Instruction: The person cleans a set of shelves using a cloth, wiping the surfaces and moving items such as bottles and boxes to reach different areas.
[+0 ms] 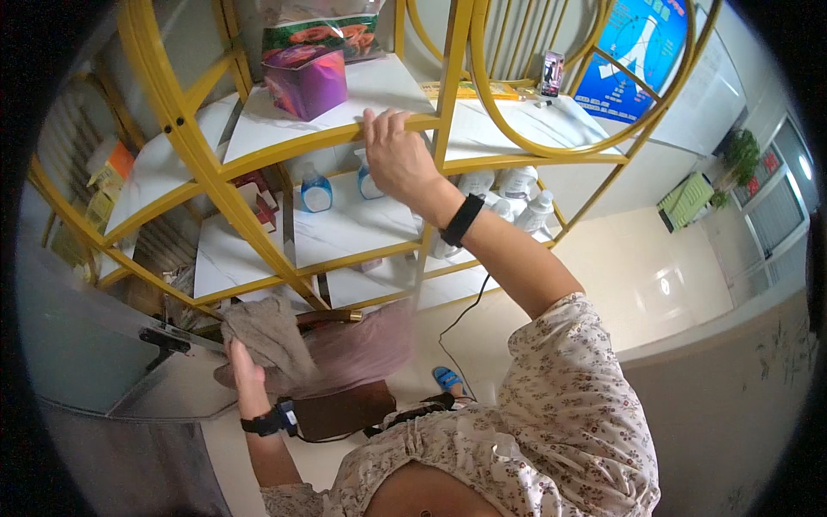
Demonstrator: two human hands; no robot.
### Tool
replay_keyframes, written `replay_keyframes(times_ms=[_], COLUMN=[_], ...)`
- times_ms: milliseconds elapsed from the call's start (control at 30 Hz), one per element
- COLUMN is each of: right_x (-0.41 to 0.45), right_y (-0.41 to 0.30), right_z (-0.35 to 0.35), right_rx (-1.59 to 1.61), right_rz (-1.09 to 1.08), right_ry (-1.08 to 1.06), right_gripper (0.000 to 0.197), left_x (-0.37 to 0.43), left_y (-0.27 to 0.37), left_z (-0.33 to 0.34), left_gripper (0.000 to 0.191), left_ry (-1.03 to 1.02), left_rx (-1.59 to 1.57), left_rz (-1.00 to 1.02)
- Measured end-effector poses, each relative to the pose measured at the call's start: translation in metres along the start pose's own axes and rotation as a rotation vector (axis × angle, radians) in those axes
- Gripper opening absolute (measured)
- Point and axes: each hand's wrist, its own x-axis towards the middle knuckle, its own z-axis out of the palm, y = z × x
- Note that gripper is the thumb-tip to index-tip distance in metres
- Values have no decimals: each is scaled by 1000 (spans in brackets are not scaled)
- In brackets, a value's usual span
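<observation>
My left hand (245, 370) holds a crumpled grey-brown cloth (268, 336) low at the left, in front of the shelf unit. My right hand (402, 155) is up at the gold metal rail (291, 147) of an upper shelf, its fingers bent over the front edge. On that white marble-patterned shelf, left of my right hand, sits a purple box (309, 87). Behind the box stands a clear printed plastic bag (323, 32). Below the rail are a blue bottle (316, 190) and a second blue bottle (369, 183), partly hidden by my right hand.
Several white bottles (535, 212) stand on a lower shelf at right. A phone (552, 74) leans upright above them. Mauve fabric (368, 346) lies below the shelves. A black cable (460, 320) crosses the floor. A glass panel (97, 349) is at left, a green suitcase (686, 201) far right.
</observation>
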Motion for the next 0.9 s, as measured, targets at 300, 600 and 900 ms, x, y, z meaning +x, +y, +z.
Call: replay_keyframes(times_ms=[300, 600, 900], right_x=[-115, -159, -138], right_y=[35, 48, 47], right_z=[-22, 33, 6], right_rx=[1340, 1845, 2472], right_rz=[-231, -73, 202], right_ry=[-267, -352, -435], right_gripper=[91, 87, 58], left_x=[-70, -128, -136], left_y=[-84, -84, -90], left_z=[157, 271, 277], left_gripper=[44, 52, 68], left_ry=[-224, -379, -168], left_rx=[-150, -135, -329], left_rz=[-26, 26, 47])
